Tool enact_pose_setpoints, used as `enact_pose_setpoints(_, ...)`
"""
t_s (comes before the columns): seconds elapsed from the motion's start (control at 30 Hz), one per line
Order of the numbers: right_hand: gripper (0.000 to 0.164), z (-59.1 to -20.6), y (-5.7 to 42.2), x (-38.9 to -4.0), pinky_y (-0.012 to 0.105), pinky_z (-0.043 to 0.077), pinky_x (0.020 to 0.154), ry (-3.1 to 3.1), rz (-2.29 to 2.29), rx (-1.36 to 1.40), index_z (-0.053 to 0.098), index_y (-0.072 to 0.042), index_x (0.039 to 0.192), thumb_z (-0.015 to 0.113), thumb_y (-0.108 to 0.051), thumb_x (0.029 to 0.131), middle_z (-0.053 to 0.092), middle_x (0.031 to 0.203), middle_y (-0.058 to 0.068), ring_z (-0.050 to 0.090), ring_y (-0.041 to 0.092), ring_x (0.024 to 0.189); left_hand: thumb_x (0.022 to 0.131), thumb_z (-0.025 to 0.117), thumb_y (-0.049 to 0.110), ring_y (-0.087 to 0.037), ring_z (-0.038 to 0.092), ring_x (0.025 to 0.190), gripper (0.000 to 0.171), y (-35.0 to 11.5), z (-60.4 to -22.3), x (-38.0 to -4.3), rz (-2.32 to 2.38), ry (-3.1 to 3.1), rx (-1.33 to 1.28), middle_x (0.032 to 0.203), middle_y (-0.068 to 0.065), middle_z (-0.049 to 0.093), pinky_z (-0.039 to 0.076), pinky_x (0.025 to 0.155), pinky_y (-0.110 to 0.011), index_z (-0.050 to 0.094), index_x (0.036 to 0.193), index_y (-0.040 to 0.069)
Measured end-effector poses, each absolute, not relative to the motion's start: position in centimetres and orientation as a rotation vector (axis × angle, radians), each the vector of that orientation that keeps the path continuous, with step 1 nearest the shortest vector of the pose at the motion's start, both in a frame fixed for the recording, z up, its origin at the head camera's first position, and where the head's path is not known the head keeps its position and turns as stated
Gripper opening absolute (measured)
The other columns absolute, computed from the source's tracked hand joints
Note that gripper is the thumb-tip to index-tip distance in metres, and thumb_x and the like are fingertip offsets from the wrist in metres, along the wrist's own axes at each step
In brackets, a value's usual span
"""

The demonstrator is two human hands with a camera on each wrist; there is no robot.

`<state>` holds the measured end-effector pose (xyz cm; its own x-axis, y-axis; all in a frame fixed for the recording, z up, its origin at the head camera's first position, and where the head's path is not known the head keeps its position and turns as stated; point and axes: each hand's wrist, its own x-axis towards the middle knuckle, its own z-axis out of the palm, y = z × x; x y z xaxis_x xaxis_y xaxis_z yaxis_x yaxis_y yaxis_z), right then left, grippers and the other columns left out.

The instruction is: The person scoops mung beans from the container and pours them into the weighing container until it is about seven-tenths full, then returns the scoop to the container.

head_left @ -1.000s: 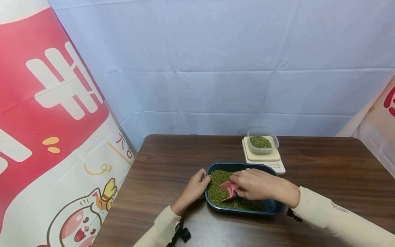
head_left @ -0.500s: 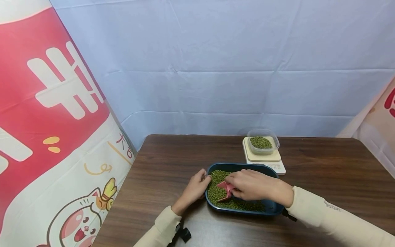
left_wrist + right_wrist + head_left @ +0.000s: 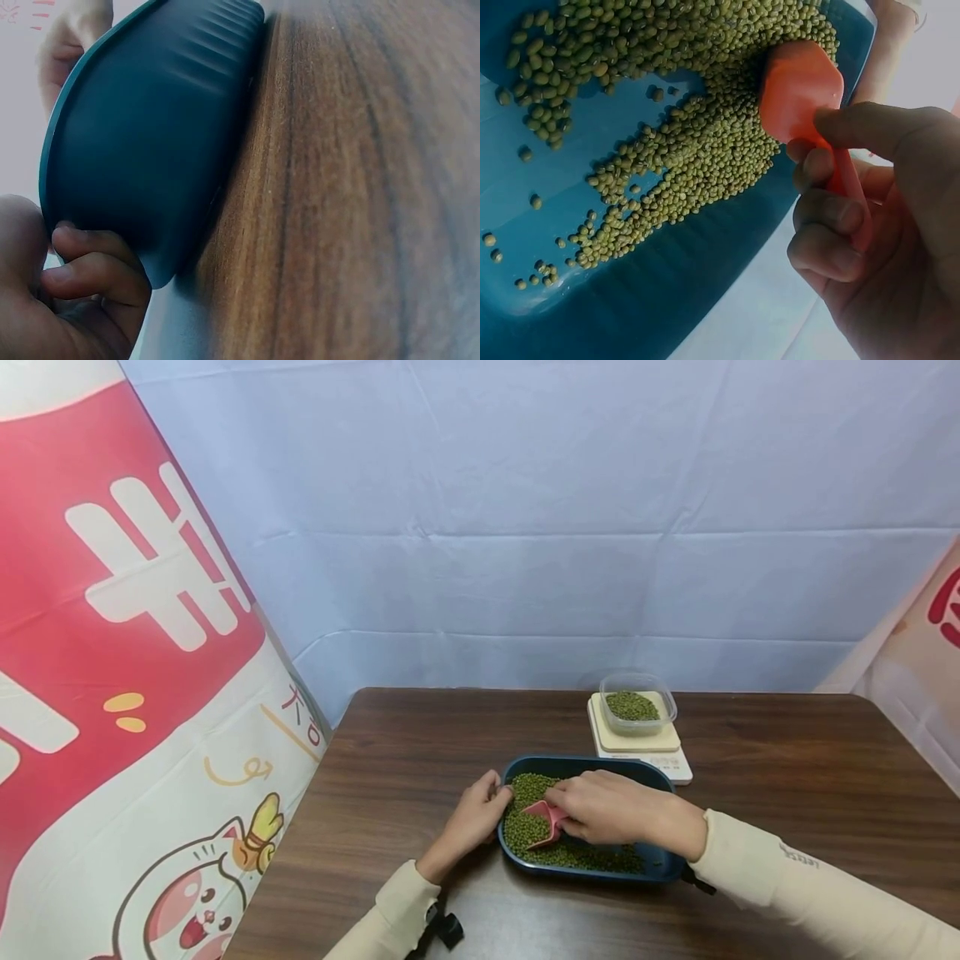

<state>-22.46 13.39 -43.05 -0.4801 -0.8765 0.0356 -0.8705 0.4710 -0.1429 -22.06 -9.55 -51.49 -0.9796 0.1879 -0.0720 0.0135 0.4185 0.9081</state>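
Pink scoop sits among green beans; right hand (fingers curled) grips it; left hand pinches the blue tub at left.

Pink scoop, grn beans, dk-blue tub.

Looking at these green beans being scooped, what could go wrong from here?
Beans might spill onto the table if the right hand lifts the pink scoop out of the blue tray overfull or tilted.

The tray could slide if the left hand, gripping its end, lets go while the scoop pushes that way.

The tray sits close to the scale, so a shove might jolt the clear container on top.
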Motion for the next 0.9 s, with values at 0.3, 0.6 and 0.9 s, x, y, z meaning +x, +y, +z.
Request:
enact_pose_setpoints(0.3, 0.01, -43.51, 13.17, -22.32, 0.025, 0.042, 0.05, 2.713, -0.068, -1.606, 0.062, -0.015, 0.093, 0.062, -0.025, 0.093, 0.056, 0.079, -0.008, 0.045, 0.004, 0.058, 0.099, 0.048, 0.031, -0.01, 0.035, 0.036, 0.023, -9.64, -51.6, -22.04, 1.611, 2.496, 0.176, 0.055, 0.003, 0.038, 0.031, 0.032, -0.022, 0.043, 0.086, 0.013)
enact_pose_setpoints(0.6, 0.01, -43.54, 13.22, -22.32, 0.028, 0.043, 0.054, 2.68, -0.083, -1.551, 0.055, -0.017, 0.093, 0.058, -0.026, 0.096, 0.048, 0.079, -0.01, 0.045, 0.006, 0.063, 0.099, 0.049, 0.032, -0.01, 0.036, 0.036, 0.023, -9.68, -51.65, -22.13, 1.61, 2.492, 0.176, 0.056, 0.003, 0.039, 0.032, 0.032, -0.022, 0.043, 0.086, 0.014)
enact_pose_setpoints(0.9, 0.01, -43.92, 13.71, -22.59, 0.028, 0.041, 0.056, 2.653, -0.152, -1.569, 0.05, -0.02, 0.091, 0.056, -0.025, 0.097, 0.043, 0.078, -0.012, 0.044, 0.007, 0.062, 0.099, 0.049, 0.031, -0.01, 0.034, 0.034, 0.022, -9.57, -51.63, -22.11, 1.619, 2.491, 0.183, 0.053, 0.004, 0.038, 0.031, 0.031, -0.022, 0.044, 0.086, 0.014)
